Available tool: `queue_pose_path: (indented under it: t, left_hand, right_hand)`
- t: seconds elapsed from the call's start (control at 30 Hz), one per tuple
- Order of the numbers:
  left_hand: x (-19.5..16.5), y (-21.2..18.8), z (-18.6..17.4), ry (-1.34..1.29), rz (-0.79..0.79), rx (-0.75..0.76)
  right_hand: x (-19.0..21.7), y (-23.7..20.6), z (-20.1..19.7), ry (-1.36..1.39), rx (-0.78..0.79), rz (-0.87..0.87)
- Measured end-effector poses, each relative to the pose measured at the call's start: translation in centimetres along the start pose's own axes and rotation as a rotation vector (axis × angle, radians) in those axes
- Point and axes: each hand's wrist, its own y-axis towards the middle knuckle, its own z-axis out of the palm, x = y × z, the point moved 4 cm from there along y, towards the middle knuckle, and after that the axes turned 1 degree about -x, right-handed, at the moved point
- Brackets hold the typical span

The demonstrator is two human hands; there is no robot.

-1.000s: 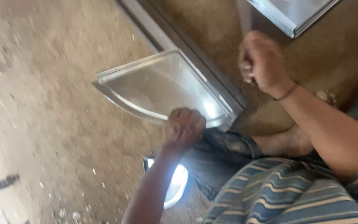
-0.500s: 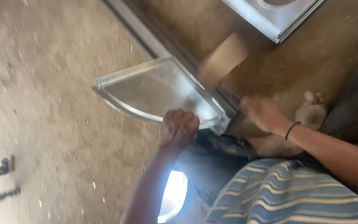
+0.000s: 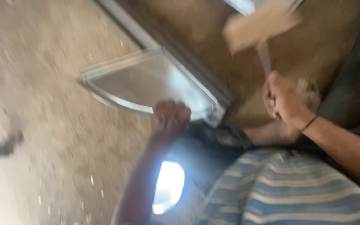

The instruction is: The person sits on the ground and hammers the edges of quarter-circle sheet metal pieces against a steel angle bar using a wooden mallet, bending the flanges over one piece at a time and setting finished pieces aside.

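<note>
On dusty floor | left hand fisted on metal tray | right hand grips blurred mallet

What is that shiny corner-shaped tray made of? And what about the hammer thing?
The tray under the left hand looks like thin sheet metal, silvery and shiny: it reflects light and has folded rims. The mallet gripped by the right hand seems to have a pale wooden head, tan and matte, though blur makes that uncertain. Its handle is too blurred to judge.
</note>
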Motion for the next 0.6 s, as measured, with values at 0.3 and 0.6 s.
queue_pose_path:
  t: [0.3,0.6]
  left_hand:
    - [-0.4,1.4,-1.2,-0.018,0.004,0.030]
    - [-0.9,1.2,-1.6,-0.059,0.032,0.012]
  right_hand:
    - [-1.5,-2.4,-0.8,-0.073,-0.155,-0.011]
    - [-4.3,-4.4,-2.2,0.070,0.019,0.071]
